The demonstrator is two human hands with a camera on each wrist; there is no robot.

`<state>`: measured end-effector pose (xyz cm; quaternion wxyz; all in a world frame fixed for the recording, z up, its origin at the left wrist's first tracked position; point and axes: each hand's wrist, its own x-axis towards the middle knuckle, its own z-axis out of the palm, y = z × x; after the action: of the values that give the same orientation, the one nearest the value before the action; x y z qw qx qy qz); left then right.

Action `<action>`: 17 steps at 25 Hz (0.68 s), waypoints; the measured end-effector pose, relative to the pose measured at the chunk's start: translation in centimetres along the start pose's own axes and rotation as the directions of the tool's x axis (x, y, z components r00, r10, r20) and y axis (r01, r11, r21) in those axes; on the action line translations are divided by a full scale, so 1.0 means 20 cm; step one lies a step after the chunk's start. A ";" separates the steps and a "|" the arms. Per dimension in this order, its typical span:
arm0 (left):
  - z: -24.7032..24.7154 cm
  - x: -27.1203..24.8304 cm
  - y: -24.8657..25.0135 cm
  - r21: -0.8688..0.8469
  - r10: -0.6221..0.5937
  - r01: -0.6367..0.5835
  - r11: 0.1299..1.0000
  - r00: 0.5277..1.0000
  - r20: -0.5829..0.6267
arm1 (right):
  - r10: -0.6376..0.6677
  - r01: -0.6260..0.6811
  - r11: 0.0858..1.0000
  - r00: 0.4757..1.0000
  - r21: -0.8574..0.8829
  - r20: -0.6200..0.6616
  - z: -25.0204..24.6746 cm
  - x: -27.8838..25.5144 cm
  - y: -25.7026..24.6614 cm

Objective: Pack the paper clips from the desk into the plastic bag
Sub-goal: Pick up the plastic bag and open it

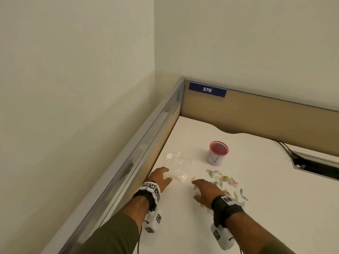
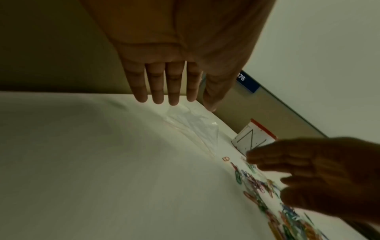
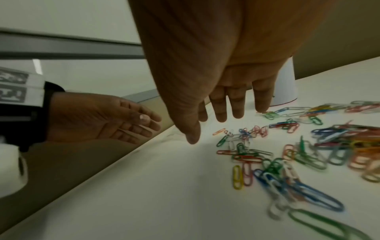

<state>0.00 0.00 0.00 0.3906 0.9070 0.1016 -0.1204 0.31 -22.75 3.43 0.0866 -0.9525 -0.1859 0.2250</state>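
Note:
A clear plastic bag (image 1: pixel 177 165) lies flat and crumpled on the white desk (image 1: pixel 183 226), near the left partition. Several coloured paper clips (image 1: pixel 222 180) are scattered to its right. My left hand (image 1: pixel 161 177) hovers just short of the bag's near edge, fingers straight and empty; the left wrist view shows the bag (image 2: pixel 189 121) beyond the fingertips. My right hand (image 1: pixel 205 191) is spread over the left part of the clip pile, holding nothing. In the right wrist view its fingers hang straight above the clips (image 3: pixel 287 146), with the left hand (image 3: pixel 115 120) at the left.
A white cup with a red rim (image 1: pixel 218 153) stands behind the clips. A tan partition with a blue "376" label (image 1: pixel 207 89) borders the desk at the back and left. A cable slot (image 1: pixel 315 166) opens at the right.

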 end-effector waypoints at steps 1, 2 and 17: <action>0.01 0.04 0.00 0.007 0.014 -0.014 1.000 1.000 0.007 | 0.000 0.000 1.000 1.000 -0.009 0.004 0.01 0.04 -0.03; 0.02 0.07 0.01 0.033 0.012 -0.012 0.999 1.000 0.014 | 0.007 -0.007 1.000 1.000 -0.019 -0.001 0.01 0.08 -0.05; 0.12 0.46 0.15 0.235 -0.215 0.214 0.948 0.976 -0.020 | -0.117 0.121 0.989 0.992 -0.083 0.056 0.03 0.49 -0.08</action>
<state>9.16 -2.88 -2.29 0.2650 0.9301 0.1835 -0.1759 7.68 -17.43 -0.68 0.0538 -0.9366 -0.2540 0.2353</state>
